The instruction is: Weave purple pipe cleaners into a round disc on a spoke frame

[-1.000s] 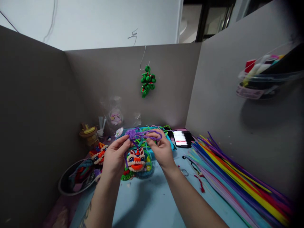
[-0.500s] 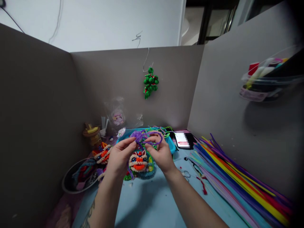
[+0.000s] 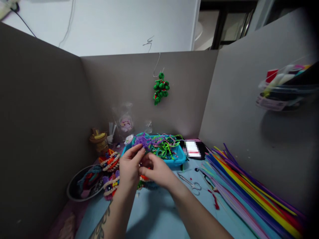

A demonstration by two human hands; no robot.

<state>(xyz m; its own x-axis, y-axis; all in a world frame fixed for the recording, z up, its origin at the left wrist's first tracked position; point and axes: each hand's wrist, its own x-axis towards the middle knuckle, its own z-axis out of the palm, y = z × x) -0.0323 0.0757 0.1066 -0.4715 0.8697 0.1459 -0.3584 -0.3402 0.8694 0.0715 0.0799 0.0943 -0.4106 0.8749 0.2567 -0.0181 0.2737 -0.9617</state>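
In my left hand (image 3: 131,162), thumb and fingers are pinched on a bundle of looped purple pipe cleaner (image 3: 141,141) that sticks up above the fingertips. My right hand (image 3: 158,169) is curled just below and beside it, fingers bent in towards the left hand; what its fingertips grip is hidden. Behind the hands lies a blue basket (image 3: 178,162) of green, pink and purple pipe cleaner pieces (image 3: 164,147). A lion-face pipe cleaner figure (image 3: 146,177) is mostly covered by my right hand.
Scissors (image 3: 190,183) lie right of my hands, beside long coloured pipe cleaners (image 3: 246,186). At the left are a metal bowl (image 3: 71,196) and more pipe cleaner figures (image 3: 111,161). A phone (image 3: 193,149) lies at the back; a green ornament (image 3: 161,88) hangs on the grey partition.
My right hand has let the purple loop go from its raised spot and moved down and left, beneath the bundle. The lion face is now largely covered, and the scissors show more fully.
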